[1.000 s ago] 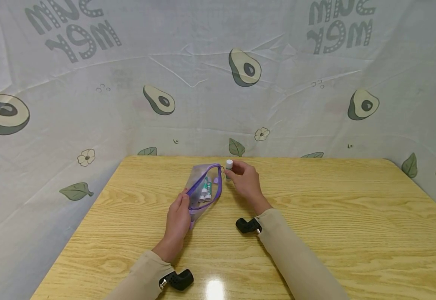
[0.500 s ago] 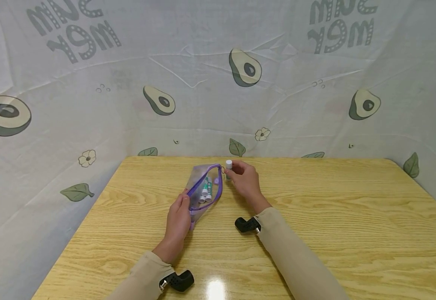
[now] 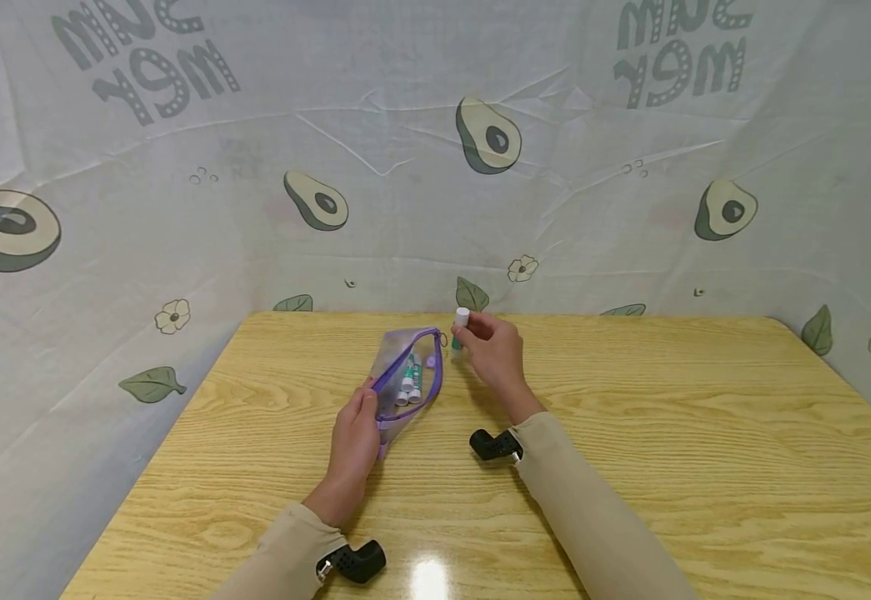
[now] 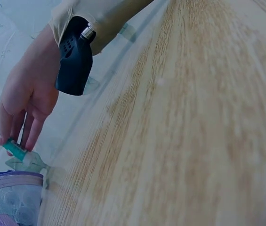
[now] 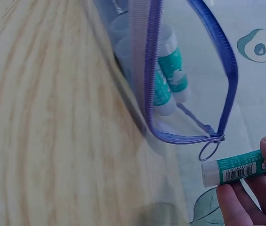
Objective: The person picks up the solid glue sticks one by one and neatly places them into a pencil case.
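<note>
My left hand (image 3: 356, 433) grips the near left end of a see-through mesh zip pouch (image 3: 394, 348) with purple trim. Its zip stands apart, and several green-and-white glue sticks (image 5: 173, 70) lie inside. Just right of the pouch's far corner, my right hand (image 3: 498, 348) pinches another glue stick (image 3: 462, 317) between thumb and fingers, white cap up and slightly tilted. A barcode on that stick's label shows in the right wrist view. The zip's ring pull (image 5: 209, 150) hangs close to the held stick. The left hand is out of sight in its own wrist view.
A wood-grain table (image 3: 668, 433) lies under both hands. Behind it and to the left hangs a pale cloth (image 3: 405, 242) printed with avocados. Each sleeve carries a black wrist-worn device (image 3: 360, 562).
My right hand has lifted the glue stick slightly, and its top now leans a little to the right. The left hand and the pouch stay almost where they were.
</note>
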Motion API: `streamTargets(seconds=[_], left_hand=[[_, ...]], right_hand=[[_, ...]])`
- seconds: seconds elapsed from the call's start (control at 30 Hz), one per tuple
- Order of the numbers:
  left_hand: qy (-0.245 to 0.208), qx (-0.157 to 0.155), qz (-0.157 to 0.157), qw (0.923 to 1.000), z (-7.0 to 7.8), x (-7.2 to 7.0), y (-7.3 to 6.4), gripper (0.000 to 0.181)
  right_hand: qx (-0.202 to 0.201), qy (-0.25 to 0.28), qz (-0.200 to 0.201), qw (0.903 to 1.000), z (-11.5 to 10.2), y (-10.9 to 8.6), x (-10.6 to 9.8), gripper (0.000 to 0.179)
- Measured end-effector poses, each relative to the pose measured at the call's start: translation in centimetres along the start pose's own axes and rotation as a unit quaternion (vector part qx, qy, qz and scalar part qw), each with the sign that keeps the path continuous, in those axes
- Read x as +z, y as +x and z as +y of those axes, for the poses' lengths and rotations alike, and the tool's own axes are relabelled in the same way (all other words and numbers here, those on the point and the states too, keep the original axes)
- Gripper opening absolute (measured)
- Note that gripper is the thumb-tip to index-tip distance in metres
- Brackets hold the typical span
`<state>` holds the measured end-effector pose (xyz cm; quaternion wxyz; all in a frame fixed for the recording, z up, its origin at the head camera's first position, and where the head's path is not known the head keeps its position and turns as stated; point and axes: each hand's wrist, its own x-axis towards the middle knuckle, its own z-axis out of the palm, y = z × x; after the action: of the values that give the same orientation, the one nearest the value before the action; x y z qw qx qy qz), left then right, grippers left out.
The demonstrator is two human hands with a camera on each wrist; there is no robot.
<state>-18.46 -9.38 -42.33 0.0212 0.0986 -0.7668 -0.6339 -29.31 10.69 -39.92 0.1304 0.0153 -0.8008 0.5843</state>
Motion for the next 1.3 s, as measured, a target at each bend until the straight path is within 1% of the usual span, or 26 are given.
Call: streamTargets(seconds=[0.2, 0.57, 0.83, 1.0, 1.13, 1.3], left_hand=[[0.002, 0.000, 0.000, 1.0000, 0.0, 0.0, 0.0, 0.054], [0.000, -0.002, -0.003, 1.0000, 0.0, 0.0, 0.0, 0.054], [0.003, 0.005, 0.001, 1.0000, -0.1, 0.1, 0.0, 0.054], [0.001, 0.001, -0.002, 1.0000, -0.2, 0.1, 0.1, 0.054], [-0.002, -0.002, -0.001, 1.0000, -0.2, 0.1, 0.2, 0.054], [0.001, -0.008, -0.001, 1.0000, 0.0, 0.1, 0.0, 0.054]], right_hand=[[0.005, -0.002, -0.004, 1.0000, -0.4, -0.1, -0.4, 0.035], [0.005, 0.003, -0.016, 0.9998, -0.6, -0.3, -0.3, 0.032], [0.017, 0.054, -0.045, 0.9974, -0.9, -0.5, 0.2, 0.032], [0.029, 0.092, -0.060, 0.9935, -1.0, -0.7, 0.4, 0.029], [0.049, 0.120, -0.082, 0.9882, -1.2, -0.8, 0.6, 0.030], [0.081, 0.131, -0.096, 0.9834, -1.2, -0.9, 0.8, 0.030]])
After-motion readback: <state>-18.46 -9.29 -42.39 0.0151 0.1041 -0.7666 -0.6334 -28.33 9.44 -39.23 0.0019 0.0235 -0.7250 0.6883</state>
